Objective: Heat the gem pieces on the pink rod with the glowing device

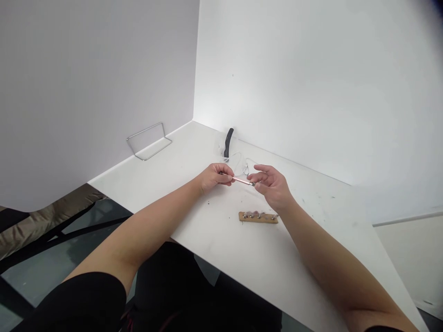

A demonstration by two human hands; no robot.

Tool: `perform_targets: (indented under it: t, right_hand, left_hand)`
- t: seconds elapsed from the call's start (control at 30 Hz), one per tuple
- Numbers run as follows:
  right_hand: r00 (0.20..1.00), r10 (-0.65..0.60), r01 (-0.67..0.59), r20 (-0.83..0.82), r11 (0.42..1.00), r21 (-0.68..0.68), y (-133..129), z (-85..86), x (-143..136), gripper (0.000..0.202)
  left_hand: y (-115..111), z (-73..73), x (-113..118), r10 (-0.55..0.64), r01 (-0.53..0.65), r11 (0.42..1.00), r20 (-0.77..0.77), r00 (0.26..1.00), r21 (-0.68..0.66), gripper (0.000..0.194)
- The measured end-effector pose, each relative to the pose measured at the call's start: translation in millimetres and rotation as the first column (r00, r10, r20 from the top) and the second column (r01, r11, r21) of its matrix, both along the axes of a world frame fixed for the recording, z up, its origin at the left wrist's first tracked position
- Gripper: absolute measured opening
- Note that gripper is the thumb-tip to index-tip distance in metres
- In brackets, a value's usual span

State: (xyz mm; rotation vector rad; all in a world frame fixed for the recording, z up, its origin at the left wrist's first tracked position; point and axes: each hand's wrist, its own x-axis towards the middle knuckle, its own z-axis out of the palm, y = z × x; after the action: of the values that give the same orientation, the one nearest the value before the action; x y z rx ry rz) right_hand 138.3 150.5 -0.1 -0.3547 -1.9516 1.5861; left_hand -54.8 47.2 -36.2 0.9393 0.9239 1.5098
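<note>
Above the white table, my left hand [218, 175] is closed on one end of a thin pinkish rod [242, 180]. The rod points to the right, and my right hand [272, 186] pinches its small dark metallic tip between thumb and finger, with other fingers spread. Below the hands, a wooden strip [258, 220] with several shiny metal balls or knobs lies flat on the table. Just behind the hands are a thin clear cord or tube [238, 161] and a black curved handle [228, 143]. What exactly the rod is cannot be made out.
A bent metal wire frame [148, 142] stands at the left edge against the grey panel. White panels rise behind the table [214, 240]. Small dark specks are scattered on the surface. Beyond the left edge are dark bars and brown fabric [51, 216].
</note>
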Motion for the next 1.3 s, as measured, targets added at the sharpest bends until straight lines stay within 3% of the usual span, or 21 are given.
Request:
perform_targets:
  t: [0.23, 0.37, 0.6, 0.8, 0.93, 1.0, 1.1, 1.2, 1.3]
  right_hand:
    - [1.000, 0.001, -0.004, -0.015, 0.985, -0.170, -5, -3.0, -5, 0.050]
    - [0.999, 0.019, -0.025, -0.036, 0.982, -0.189, -6, -6.1, -7, 0.049]
    - [1.000, 0.006, -0.009, -0.029, 0.996, -0.088, -5, -4.8, -7, 0.045]
    - [0.996, -0.041, 0.030, -0.081, 0.991, -0.128, 1, -0.2, -5, 0.046]
    - [0.998, -0.062, 0.063, -0.007, 0.994, 0.085, 3, 10.1, 5, 0.045]
    - [0.993, -0.087, 0.060, 0.079, 0.956, 0.288, 1, 18.2, 17, 0.044]
    - [0.954, -0.191, 0.025, 0.229, 0.818, 0.575, -3, 31.2, 41, 0.047]
    - [0.885, -0.340, 0.002, 0.319, 0.686, 0.727, -9, 39.7, 67, 0.049]
    - [0.858, -0.384, -0.066, 0.341, 0.576, 0.815, -16, 39.3, 85, 0.052]
  left_hand:
    - [0, 0.0, 0, -0.050, 0.049, 0.998, 0.042, 0.998, 0.031, 0.019]
    - [0, 1.1, 1, -0.060, 0.058, 0.998, 0.072, 0.996, 0.028, 0.020]
    - [-1, 4.0, 3, -0.031, 0.030, 0.999, 0.088, 0.996, 0.012, 0.022]
    - [2, 2.8, -1, 0.082, -0.079, 0.997, 0.137, 0.987, -0.027, 0.023]
    - [4, 1.6, -6, 0.180, -0.169, 0.982, 0.131, 0.975, -0.086, 0.020]
    - [5, 0.4, -7, 0.203, -0.190, 0.976, 0.140, 0.969, -0.106, 0.019]
    - [7, -1.4, -8, 0.216, -0.199, 0.973, 0.142, 0.966, -0.120, 0.017]
    - [7, -2.4, -8, 0.208, -0.194, 0.974, 0.120, 0.971, -0.114, 0.015]
    - [7, -2.7, -7, 0.200, -0.189, 0.976, 0.099, 0.975, -0.104, 0.014]
